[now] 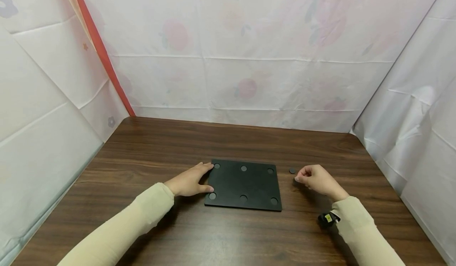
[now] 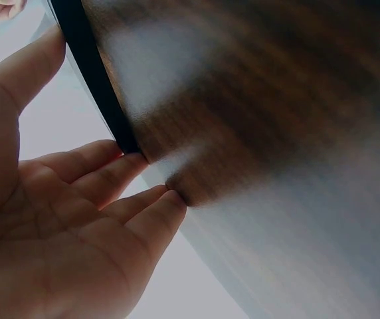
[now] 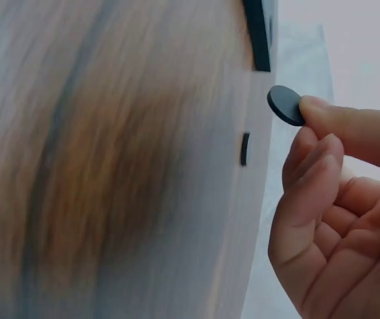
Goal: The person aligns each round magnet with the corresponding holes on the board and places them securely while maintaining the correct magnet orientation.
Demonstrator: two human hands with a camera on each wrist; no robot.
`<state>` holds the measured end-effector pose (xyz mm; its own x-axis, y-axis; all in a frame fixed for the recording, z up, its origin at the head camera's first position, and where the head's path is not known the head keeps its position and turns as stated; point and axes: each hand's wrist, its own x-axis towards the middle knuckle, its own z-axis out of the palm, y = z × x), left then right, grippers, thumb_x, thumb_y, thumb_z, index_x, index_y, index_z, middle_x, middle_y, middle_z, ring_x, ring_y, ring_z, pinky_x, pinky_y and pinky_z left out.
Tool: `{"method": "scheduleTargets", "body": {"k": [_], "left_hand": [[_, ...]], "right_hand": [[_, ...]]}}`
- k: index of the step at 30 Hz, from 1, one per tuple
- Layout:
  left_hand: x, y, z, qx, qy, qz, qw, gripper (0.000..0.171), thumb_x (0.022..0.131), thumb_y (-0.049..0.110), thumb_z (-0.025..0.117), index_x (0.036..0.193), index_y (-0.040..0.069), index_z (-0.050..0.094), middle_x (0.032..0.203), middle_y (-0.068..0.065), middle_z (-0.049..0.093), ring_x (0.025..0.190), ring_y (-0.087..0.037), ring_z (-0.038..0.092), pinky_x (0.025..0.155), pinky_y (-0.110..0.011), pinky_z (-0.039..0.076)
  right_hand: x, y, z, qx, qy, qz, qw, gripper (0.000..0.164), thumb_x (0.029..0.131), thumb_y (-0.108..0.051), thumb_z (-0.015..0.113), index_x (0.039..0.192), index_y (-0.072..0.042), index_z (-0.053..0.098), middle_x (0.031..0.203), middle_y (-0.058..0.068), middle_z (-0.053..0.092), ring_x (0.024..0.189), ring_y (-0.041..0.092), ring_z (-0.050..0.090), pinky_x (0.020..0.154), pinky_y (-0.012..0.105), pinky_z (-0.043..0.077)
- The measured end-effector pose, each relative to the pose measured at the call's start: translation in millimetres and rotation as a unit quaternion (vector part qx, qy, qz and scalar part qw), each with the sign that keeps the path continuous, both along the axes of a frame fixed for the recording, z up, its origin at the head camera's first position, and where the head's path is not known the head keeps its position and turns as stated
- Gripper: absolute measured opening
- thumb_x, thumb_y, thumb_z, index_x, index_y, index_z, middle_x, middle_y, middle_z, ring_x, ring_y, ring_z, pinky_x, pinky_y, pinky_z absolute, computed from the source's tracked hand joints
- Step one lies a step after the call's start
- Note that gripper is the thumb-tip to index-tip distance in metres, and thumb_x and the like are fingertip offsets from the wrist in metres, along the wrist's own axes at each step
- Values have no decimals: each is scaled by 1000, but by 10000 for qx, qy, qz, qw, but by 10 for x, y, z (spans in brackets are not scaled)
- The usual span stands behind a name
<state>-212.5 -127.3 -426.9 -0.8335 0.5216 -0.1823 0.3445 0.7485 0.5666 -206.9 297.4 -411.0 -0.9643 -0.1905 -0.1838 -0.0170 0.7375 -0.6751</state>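
A flat black rectangular board (image 1: 246,185) with several round recesses along its far and near edges lies on the table. My left hand (image 1: 190,181) rests against the board's left edge, thumb and fingers spread and touching it; the left wrist view shows the fingertips (image 2: 130,156) at the board's side. To the right of the board, my right hand (image 1: 318,181) pinches a small black disc (image 3: 284,105) between thumb and fingers, above the table. A second dark disc (image 1: 292,171) lies on the table between the board and that hand.
The brown wood-grain table (image 1: 228,234) has rounded far corners. White printed curtains (image 1: 249,60) hang behind it and on both sides, with a red strip (image 1: 103,52) at the back left. A small black device (image 1: 328,219) sits at the right wrist.
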Motion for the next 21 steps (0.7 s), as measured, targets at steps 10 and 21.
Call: {"method": "scheduleTargets", "body": {"k": [10,21], "left_hand": [[-2,6,2,-48,-39,22,10000,80,90,33,71,153,5,31,162,-13,26,151,-37,15,119,-56,23],[-16,0,-3,16,-30,5,10000,80,90,33,71,153,3,31,161,-15,26,151,-39,15,119,-57,22]], "right_hand": [[6,-178,9,-575,85,164,9982,19,96,-18,63,91,0,65,70,0,51,62,12,49,57,28,48],[-2,-446,126,-958,-225,603,9933,24,96,-21,64,93,3,65,68,1,50,63,12,49,58,28,48]]}}
